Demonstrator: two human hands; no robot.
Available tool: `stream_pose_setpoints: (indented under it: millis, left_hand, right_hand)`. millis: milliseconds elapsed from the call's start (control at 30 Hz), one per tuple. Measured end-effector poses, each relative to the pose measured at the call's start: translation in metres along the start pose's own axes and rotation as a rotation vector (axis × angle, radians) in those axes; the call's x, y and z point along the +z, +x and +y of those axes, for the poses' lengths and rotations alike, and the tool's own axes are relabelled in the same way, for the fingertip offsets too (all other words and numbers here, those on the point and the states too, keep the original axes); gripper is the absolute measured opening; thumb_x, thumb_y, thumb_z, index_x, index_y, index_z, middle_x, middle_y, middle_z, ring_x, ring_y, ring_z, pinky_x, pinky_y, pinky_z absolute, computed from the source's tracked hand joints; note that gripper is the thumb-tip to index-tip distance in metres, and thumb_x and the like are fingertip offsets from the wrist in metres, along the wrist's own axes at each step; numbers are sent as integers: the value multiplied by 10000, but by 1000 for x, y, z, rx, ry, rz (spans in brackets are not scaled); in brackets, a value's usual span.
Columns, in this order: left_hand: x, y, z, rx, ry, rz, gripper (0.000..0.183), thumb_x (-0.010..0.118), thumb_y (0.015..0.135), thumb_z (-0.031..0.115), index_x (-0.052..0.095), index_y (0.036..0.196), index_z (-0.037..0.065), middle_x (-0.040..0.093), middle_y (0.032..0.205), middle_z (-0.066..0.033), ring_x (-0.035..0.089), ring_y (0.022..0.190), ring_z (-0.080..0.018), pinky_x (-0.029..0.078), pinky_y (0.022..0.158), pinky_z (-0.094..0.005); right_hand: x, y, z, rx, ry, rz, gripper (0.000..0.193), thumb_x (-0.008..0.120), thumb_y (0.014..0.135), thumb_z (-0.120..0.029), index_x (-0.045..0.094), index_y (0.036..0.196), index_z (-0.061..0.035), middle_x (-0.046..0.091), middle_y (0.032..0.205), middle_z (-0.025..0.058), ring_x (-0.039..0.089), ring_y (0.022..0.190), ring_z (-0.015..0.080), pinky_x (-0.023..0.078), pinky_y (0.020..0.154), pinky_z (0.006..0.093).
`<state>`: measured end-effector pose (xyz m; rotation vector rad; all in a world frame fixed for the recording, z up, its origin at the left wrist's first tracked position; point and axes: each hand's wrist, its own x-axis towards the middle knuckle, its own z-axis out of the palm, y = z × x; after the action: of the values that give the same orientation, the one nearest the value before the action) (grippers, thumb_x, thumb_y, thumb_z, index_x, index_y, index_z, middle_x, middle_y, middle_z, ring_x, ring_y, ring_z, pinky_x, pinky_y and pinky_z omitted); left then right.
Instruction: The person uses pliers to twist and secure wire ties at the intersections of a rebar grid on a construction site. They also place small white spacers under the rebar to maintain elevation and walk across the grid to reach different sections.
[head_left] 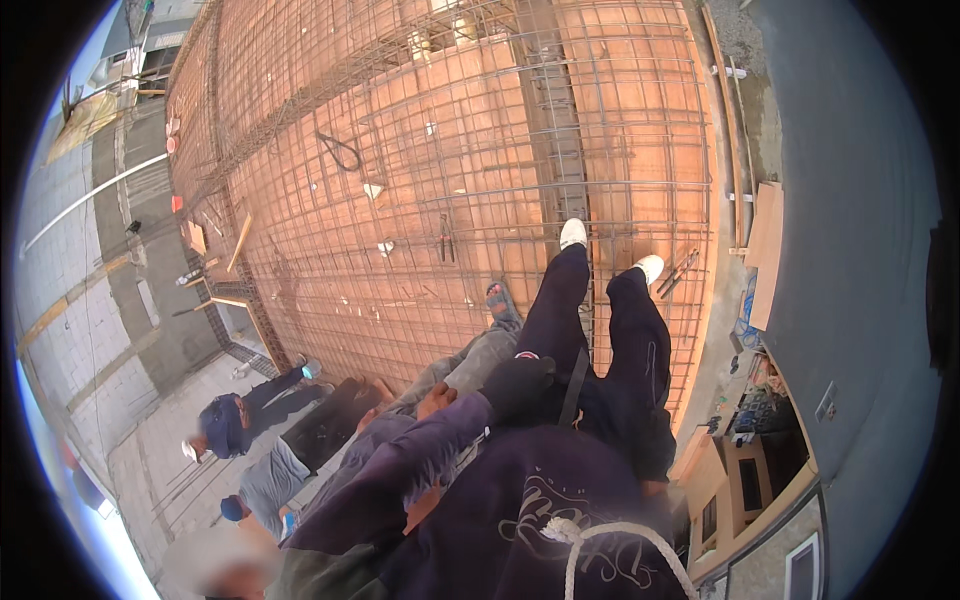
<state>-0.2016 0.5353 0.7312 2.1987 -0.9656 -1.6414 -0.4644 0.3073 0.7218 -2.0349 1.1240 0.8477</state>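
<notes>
I stand on a rebar mesh (430,150) over orange-brown boards, in dark trousers and white shoes (573,233). At my right side the dark sleeve hangs down. A sliver of my right hand (655,488) shows at its end, its fingers hidden. In front of my dark hooded top (570,490) is a rounded black form (520,388). A purple-grey sleeve (440,440) runs up to it from the left; I cannot tell whose it is. No fingers of my left hand can be made out there. Close on my left a co-worker's bare hand (437,401) rests near grey trousers.
Pliers-like cutters (446,238) and a dark wire loop (338,152) lie on the mesh. Another dark tool (680,273) is beside my right shoe. Two more people (228,425) are lower left. A grey wall (850,250) rises on the right, beyond a wooden board (767,255).
</notes>
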Motion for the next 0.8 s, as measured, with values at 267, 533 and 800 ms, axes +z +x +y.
stream_pose_setpoints:
  millis: [267,533,800]
  left_hand:
    - [-14,33,-33,13,-412,-87,332,645,958,326,691,1041,8,726,979,-190,731,948,-346,553,817,-440]
    - [-71,356,-160,90,-688,661,866,701,941,536,449,1506,-70,611,1392,-296,625,1283,-390,497,1078,-464]
    - [-2,633,-283,166,-1223,338,638,622,1034,482,505,1462,23,661,1263,-147,673,1116,-234,568,939,-400]
  right_hand:
    - [-46,79,43,6,29,-86,265,542,1064,-141,630,1283,-20,693,1247,186,694,1126,356,546,968,414]
    - [-49,425,-31,-309,279,43,146,515,1069,-114,612,1144,-34,574,823,26,543,708,122,459,624,291]
    - [128,611,-49,-312,496,-492,222,507,1090,-265,589,1119,-61,588,711,29,585,576,118,485,535,288]
